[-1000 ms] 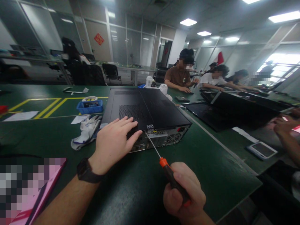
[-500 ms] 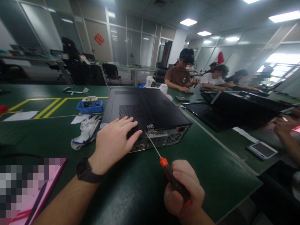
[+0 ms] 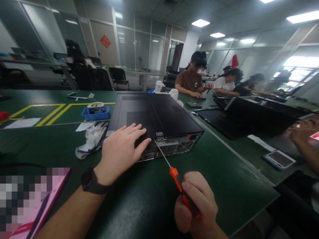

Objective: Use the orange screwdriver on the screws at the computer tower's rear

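Note:
A black desktop computer case (image 3: 171, 116) lies flat on the green table (image 3: 129, 205), its rear panel with fan grille and ports facing me. My left hand (image 3: 124, 146) rests on the top cover near the rear edge, fingers stretched out and thumb at the edge. In my right hand (image 3: 199, 202) is a screwdriver (image 3: 175, 176) with an orange and dark handle, fingers wrapped round it. Its thin shaft slants up to the upper rear edge of the case, near my left thumb. Whether a screw sits under the tip is too small to tell.
Left of the case are work gloves (image 3: 92, 141), a blue bin (image 3: 96, 114) with small parts and paper sheets. White bottles (image 3: 159, 87) stand behind it. To the right are another black case (image 3: 264, 109), a small device (image 3: 279, 160) and a co-worker's hand (image 3: 304, 132). Several people sit beyond.
The screwdriver handle has turned about its shaft, showing more orange, and my right fingers have shifted slightly. My left hand and the case have stayed in place.

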The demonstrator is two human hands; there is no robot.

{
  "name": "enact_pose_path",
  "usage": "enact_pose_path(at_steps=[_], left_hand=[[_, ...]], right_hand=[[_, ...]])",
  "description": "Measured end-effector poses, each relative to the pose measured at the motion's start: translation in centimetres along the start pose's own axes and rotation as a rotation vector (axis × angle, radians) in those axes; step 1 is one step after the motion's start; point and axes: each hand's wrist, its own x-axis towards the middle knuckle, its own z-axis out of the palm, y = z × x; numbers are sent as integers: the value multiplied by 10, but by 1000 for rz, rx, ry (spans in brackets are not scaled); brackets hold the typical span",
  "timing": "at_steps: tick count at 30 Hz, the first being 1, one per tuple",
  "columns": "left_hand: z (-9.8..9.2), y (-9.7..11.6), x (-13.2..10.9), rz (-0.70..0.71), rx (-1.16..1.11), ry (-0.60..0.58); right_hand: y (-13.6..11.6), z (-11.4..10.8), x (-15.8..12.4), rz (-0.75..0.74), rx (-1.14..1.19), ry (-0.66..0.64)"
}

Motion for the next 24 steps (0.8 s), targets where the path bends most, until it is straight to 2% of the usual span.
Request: enact_pose_path(at_steps=[2,8,20,24], left_hand=[[0,0,0,-1,2,-2],[0,0,0,-10,-3,-10],[-1,1,1,-18,-3,-19],[-1,1,1,-18,3,-29]], right_hand=[[-3,3,3,9,10,16],[2,15,-5,-6,-35,190],[0,18,-6,26,46,236],[1,10,-4,-2,-9,142]])
